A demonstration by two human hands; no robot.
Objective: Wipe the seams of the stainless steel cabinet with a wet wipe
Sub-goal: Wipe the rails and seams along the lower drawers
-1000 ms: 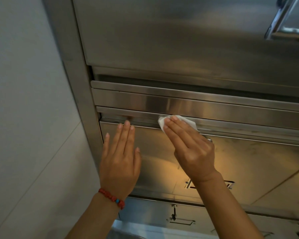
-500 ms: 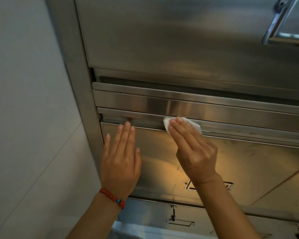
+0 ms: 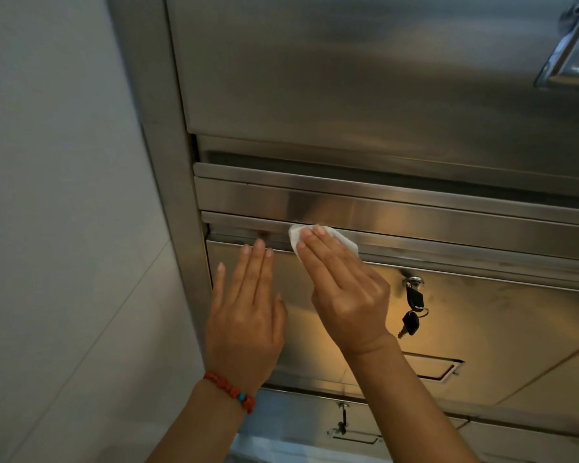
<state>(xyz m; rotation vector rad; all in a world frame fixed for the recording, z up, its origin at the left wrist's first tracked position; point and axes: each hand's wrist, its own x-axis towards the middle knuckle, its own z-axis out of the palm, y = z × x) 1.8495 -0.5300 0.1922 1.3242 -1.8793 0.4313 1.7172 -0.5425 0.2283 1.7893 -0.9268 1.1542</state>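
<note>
The stainless steel cabinet (image 3: 348, 78) fills the view from below. My right hand (image 3: 345, 295) presses a white wet wipe (image 3: 345, 241) with flat fingers onto the horizontal seam (image 3: 465, 253) above a lower door panel. The wipe sits near the left end of that seam, mostly hidden under my fingers. My left hand (image 3: 244, 315), with a red bead bracelet on its wrist, lies flat and empty on the same panel just left of the right hand, fingertips touching the seam.
A lock with a bunch of black keys (image 3: 411, 315) hangs right of my right hand, above a recessed pull (image 3: 442, 369). A chrome handle (image 3: 569, 61) sits at top right. A pale wall (image 3: 64, 195) borders the cabinet's left frame. Another lock (image 3: 343, 419) shows below.
My right hand has slid the wipe left along the seam, closer to my left hand, uncovering the lock and keys. The left hand has stayed in place.
</note>
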